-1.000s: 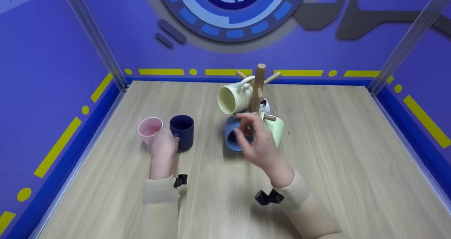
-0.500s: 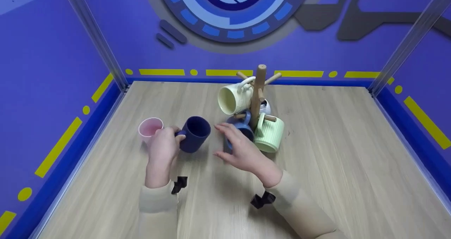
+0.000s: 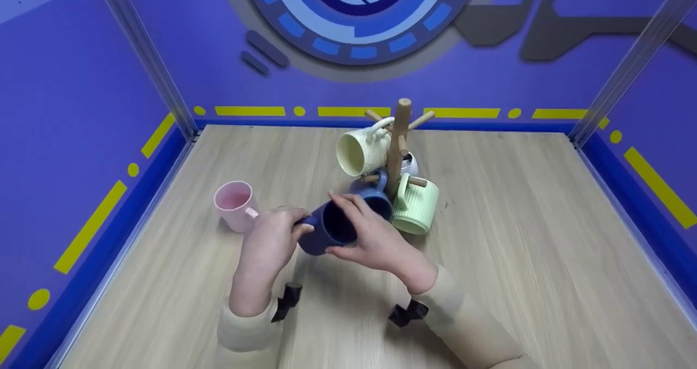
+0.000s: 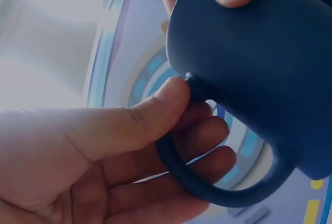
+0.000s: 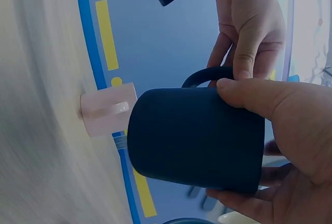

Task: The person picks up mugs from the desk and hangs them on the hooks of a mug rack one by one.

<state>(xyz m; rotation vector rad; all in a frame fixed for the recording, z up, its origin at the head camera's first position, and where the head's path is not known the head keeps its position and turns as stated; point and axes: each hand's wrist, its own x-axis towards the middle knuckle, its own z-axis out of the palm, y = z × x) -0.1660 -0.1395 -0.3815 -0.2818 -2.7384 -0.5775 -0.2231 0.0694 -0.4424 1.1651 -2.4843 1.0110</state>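
Fingers (image 4: 202,135) of the left hand (image 3: 271,238) pinch the handle (image 4: 233,198) of a tilted navy mug (image 5: 197,138) and those of the right hand (image 3: 374,237) grasp its body.

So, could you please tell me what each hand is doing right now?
Left hand: holding the dark blue mug by its handle.
Right hand: holding the same mug around its body.

Another mug (image 3: 233,208) stands left of the held mug (image 3: 316,237), the rack (image 3: 399,135) behind right.
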